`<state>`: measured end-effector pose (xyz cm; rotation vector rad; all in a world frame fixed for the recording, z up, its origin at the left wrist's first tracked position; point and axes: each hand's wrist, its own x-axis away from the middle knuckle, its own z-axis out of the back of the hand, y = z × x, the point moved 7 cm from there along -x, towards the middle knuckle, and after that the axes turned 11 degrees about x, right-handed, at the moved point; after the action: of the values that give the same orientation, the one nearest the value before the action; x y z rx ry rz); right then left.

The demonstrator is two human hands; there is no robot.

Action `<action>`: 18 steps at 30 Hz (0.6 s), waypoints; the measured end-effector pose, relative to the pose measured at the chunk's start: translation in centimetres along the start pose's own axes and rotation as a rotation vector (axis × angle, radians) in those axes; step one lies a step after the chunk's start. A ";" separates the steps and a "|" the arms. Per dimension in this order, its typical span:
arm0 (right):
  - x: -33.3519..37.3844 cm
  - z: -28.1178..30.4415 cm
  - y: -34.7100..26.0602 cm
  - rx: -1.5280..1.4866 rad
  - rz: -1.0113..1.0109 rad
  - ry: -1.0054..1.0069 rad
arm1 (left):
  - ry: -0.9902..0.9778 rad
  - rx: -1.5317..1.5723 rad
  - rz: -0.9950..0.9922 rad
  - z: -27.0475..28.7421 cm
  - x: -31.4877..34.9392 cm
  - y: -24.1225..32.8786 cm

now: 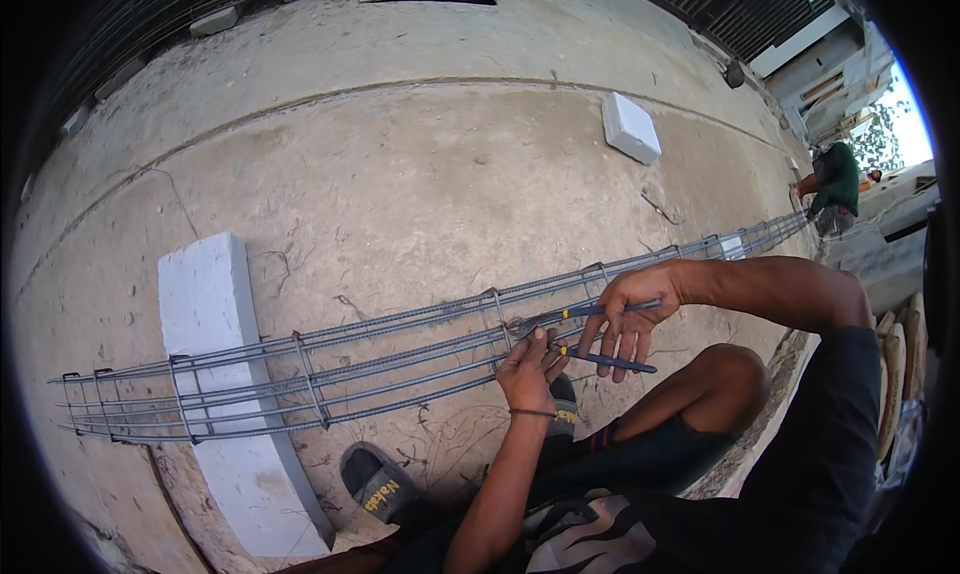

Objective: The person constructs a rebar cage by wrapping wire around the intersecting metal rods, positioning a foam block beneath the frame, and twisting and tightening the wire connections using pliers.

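Observation:
A long rebar cage [297, 337] of ribbed bars tied with square stirrups runs across the ground in front of me. My right hand [630, 319] holds a pair of pincers [620, 362] with dark handles marked yellow, fingers wrapped about the spread handles. The jaws of the pincers reach in at a stirrup on the cage. My left hand [528, 376] is closed beside the jaws, thumb and fingers pinched close to the same stirrup. Whatever sits between those fingertips is too small to make out.
A long white slab [205, 284] lies under the cage's left part. Another white block [631, 129] rests on the concrete beyond. At the far right end a person in green [836, 179] bends by the cage. Loose wire pieces lie around my sandals [378, 482].

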<state>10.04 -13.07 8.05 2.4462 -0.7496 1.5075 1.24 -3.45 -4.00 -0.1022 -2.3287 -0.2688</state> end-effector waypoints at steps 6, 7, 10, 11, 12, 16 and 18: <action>0.2 1.0 0.3 0.048 0.003 -0.030 | 0.126 -0.324 -0.167 0.7 0.0 1.9; 0.1 1.3 0.3 0.022 0.019 -0.035 | 0.145 -0.460 -0.324 0.8 0.2 3.4; 0.4 1.3 0.6 -0.007 0.027 -0.029 | 0.142 -0.714 -0.504 0.6 -0.4 5.2; 0.0 1.5 0.5 0.005 0.020 -0.042 | 0.090 -0.924 -0.624 0.6 -0.8 5.9; -0.1 1.5 0.1 0.014 0.020 -0.046 | 0.016 -0.993 -0.637 1.2 -2.0 6.0; 0.1 1.5 0.5 0.018 0.014 -0.036 | -0.137 -1.181 -0.712 0.9 -2.6 6.3; 0.1 1.3 0.5 0.011 0.019 -0.039 | -0.125 -1.126 -0.777 0.9 -2.0 6.4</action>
<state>10.89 -14.06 7.46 2.4899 -0.7761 1.4791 3.03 3.01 -4.98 0.2531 -1.9390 -1.9527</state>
